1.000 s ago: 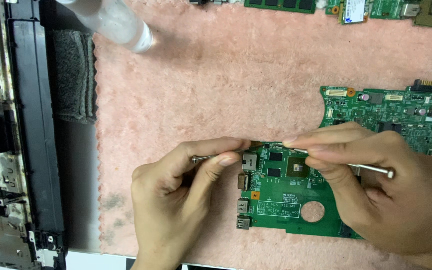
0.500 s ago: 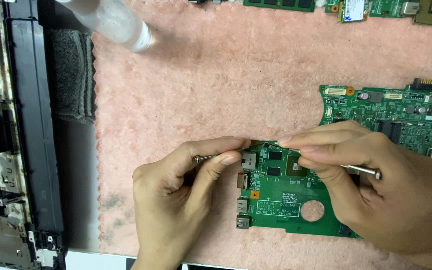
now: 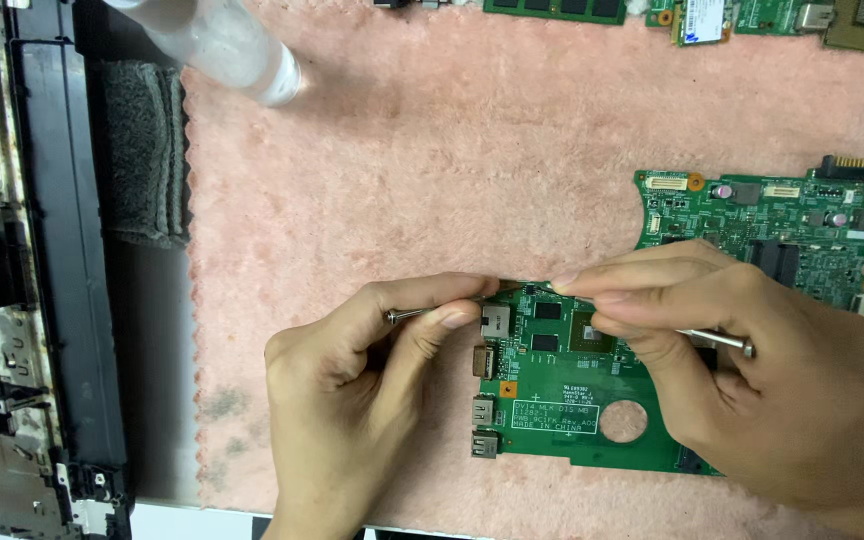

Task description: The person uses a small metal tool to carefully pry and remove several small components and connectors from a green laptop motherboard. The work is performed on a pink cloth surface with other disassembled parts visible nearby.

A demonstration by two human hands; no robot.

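A green circuit board (image 3: pixel 592 400) lies flat on a pink cloth (image 3: pixel 472 170), right of centre, with metal ports along its left edge and a round hole. The left hand (image 3: pixel 352 400) pinches a thin metal tool (image 3: pixel 422 312); the right hand (image 3: pixel 752 380) grips a metal rod (image 3: pixel 722 340) over the dark chip, hiding the board's middle. A clear bottle (image 3: pixel 222 45) lies well apart; a black frame (image 3: pixel 62 270) lies left.

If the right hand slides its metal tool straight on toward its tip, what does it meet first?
Probably the dark chip on the green circuit board: the right hand aims its thin metal tool leftward at it. The fingers hide the tip, so contact is unclear.
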